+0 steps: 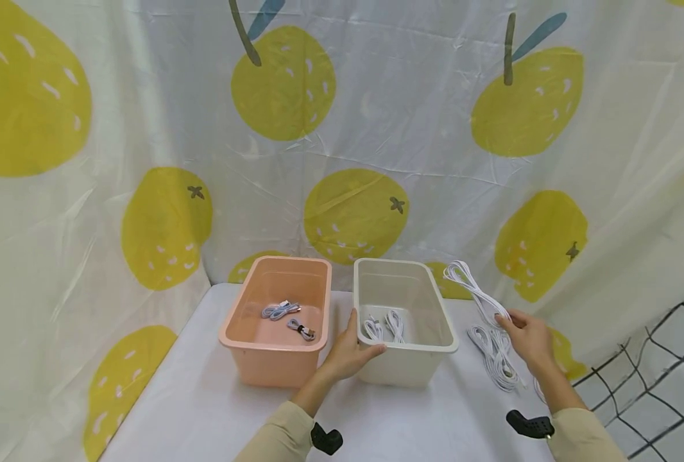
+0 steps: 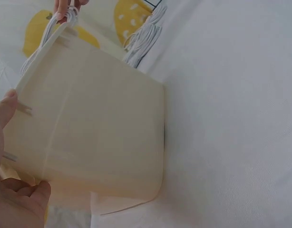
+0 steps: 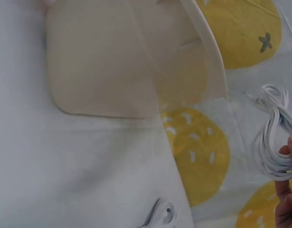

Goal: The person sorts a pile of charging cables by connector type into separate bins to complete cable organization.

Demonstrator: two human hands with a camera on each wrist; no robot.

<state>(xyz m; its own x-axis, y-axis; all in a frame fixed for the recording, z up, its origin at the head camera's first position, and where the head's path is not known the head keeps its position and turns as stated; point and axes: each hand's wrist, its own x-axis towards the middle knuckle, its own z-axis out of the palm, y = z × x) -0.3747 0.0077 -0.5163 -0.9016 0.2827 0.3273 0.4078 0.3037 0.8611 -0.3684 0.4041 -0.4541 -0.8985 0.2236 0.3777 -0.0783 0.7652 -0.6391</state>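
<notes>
Left grip (image 1: 350,353) curled, right grip (image 1: 528,336) pinching

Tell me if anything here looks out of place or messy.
Nothing is spilled or damaged. The only loose items are white cables lying outside the bins on the table, beside the white bin; the right hand grips one.

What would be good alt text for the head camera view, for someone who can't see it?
A person's left hand grips the front rim of a white bin holding two coiled white cables, while the right hand holds a white cable bundle beside it. A pink bin with two small cables stands to the left on a white table, before a lemon-print curtain.
</notes>
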